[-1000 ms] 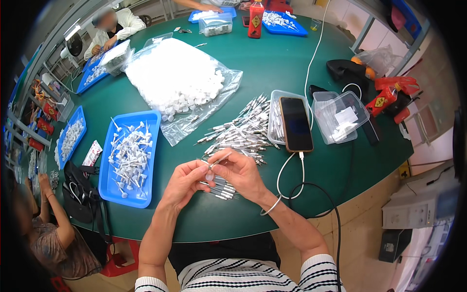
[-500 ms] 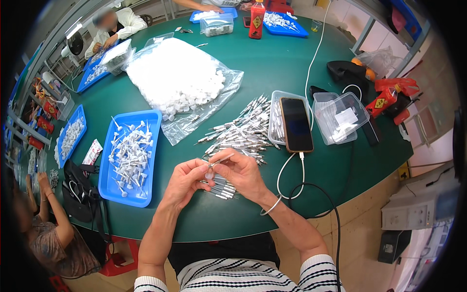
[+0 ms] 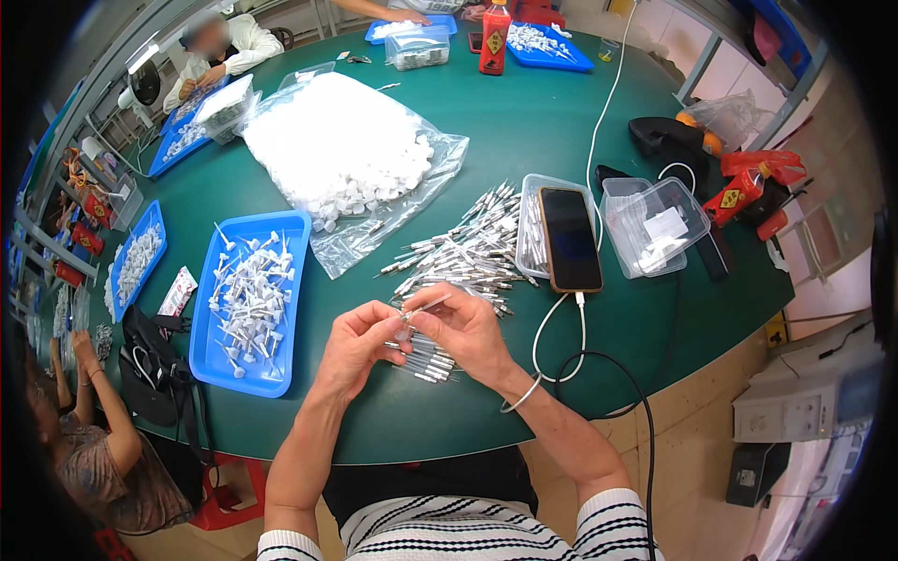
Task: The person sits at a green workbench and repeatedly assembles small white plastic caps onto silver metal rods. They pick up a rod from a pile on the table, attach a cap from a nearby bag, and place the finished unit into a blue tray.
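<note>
Both my hands meet over the green table point(image 3: 365, 435). In my left hand point(image 3: 354, 351), thumb and fingers pinch a small translucent white plastic cap point(image 3: 403, 334). My right hand point(image 3: 468, 329) grips a thin silver metal rod point(image 3: 432, 304), its end against the cap; the fingertips hide the exact contact. Below them lies a row of similar rods point(image 3: 432, 365). Just beyond spreads a loose rod pile point(image 3: 468, 248). Left of my hands, a blue tray point(image 3: 208, 366) holds many rods fitted with white caps.
A large clear bag of white caps point(image 3: 318, 140) lies ahead. To the right, a phone point(image 3: 571, 241) on a cable rests on a clear container of rods point(image 3: 530, 220), beside other clear boxes point(image 3: 655, 229). A black bag point(image 3: 150, 374) sits left. Other people work around the table.
My fingers have shifted very slightly around the cap and rod. Both hands stay in the same place, and the things on the table have not moved.
</note>
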`<state>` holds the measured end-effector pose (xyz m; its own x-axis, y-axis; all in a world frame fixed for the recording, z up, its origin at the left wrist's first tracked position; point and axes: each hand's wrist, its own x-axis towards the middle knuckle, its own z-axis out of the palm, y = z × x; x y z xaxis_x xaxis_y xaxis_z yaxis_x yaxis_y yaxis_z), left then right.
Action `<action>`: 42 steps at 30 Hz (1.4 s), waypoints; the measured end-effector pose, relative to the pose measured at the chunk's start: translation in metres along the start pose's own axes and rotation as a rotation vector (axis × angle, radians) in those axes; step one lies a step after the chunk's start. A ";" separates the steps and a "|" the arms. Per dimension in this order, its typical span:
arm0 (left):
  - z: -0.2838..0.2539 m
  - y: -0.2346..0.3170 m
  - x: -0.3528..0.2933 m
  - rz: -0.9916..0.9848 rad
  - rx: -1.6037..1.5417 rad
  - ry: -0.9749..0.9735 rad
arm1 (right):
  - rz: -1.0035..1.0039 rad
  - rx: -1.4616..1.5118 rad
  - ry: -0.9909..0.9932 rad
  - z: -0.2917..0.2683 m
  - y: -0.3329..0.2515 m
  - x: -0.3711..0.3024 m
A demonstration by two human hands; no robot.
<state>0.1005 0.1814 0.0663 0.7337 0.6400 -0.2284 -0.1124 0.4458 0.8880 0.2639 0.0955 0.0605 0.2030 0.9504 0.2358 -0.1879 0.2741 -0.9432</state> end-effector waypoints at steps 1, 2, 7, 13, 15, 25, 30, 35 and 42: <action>0.000 -0.001 0.000 0.010 0.009 0.012 | 0.009 0.000 0.016 0.000 0.000 0.000; 0.001 0.000 0.000 0.017 0.020 0.024 | 0.017 0.000 0.031 0.000 0.001 0.000; 0.004 -0.001 -0.001 0.067 0.079 0.061 | 0.050 0.040 0.050 0.000 0.001 0.000; 0.004 -0.003 -0.001 0.101 0.132 0.078 | 0.046 0.092 0.056 0.002 0.004 0.000; 0.004 -0.004 0.000 0.105 0.134 0.087 | 0.032 0.102 0.093 0.002 0.006 0.000; 0.005 -0.002 0.000 0.127 0.159 0.122 | 0.004 0.113 0.182 -0.008 0.001 0.003; 0.007 -0.001 0.000 0.123 0.157 0.140 | -0.001 0.136 0.206 -0.008 -0.001 0.004; 0.008 0.000 0.001 0.127 0.145 0.144 | -0.022 0.135 0.201 -0.007 -0.002 0.004; 0.004 -0.005 0.001 0.170 0.136 0.130 | -0.008 0.136 0.220 -0.008 0.004 0.004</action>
<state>0.1043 0.1776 0.0631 0.6183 0.7777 -0.1133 -0.1291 0.2427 0.9615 0.2721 0.0995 0.0560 0.4061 0.8974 0.1728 -0.3096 0.3130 -0.8979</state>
